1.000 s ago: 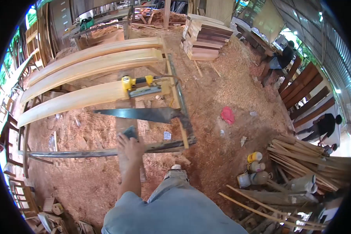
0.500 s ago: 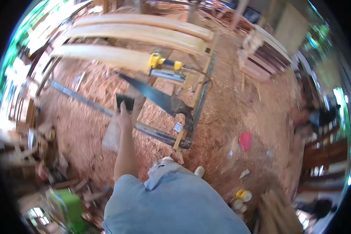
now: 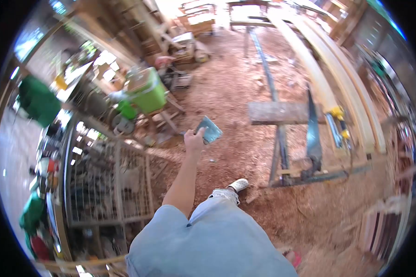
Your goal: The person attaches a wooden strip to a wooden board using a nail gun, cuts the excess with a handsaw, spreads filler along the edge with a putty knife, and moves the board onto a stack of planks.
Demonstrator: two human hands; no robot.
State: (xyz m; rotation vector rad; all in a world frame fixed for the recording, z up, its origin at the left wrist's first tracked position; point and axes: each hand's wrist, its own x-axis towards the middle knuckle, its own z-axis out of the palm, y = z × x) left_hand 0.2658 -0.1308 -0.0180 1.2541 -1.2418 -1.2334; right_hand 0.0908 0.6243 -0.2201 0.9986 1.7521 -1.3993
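Observation:
My left hand (image 3: pixel 195 139) is stretched out ahead of me over the floor. Its fingers are closed on a wide, flat scraper (image 3: pixel 210 130) with a grey-blue, squared blade, the thumb lying against it. The grip end is mostly hidden by the hand. Nothing else touches the blade, and bare shavings-covered ground lies beneath it. My right hand does not show in this view. Off to the right, a handsaw (image 3: pixel 313 131) stands with its blade pointing away, beside a yellow nail gun (image 3: pixel 337 113).
A low metal frame (image 3: pixel 284 147) with a wooden block (image 3: pixel 277 113) across it stands at right, near long pale boards (image 3: pixel 309 64). At left are a green bin (image 3: pixel 148 92) and a wire-mesh panel (image 3: pixel 134 184). Stacked boards (image 3: pixel 379 233) sit at lower right.
My view has swung left, so the saw, nail gun and boards now appear at the right. The left hand still holds the scraper, now away from the frame and towards the green bin.

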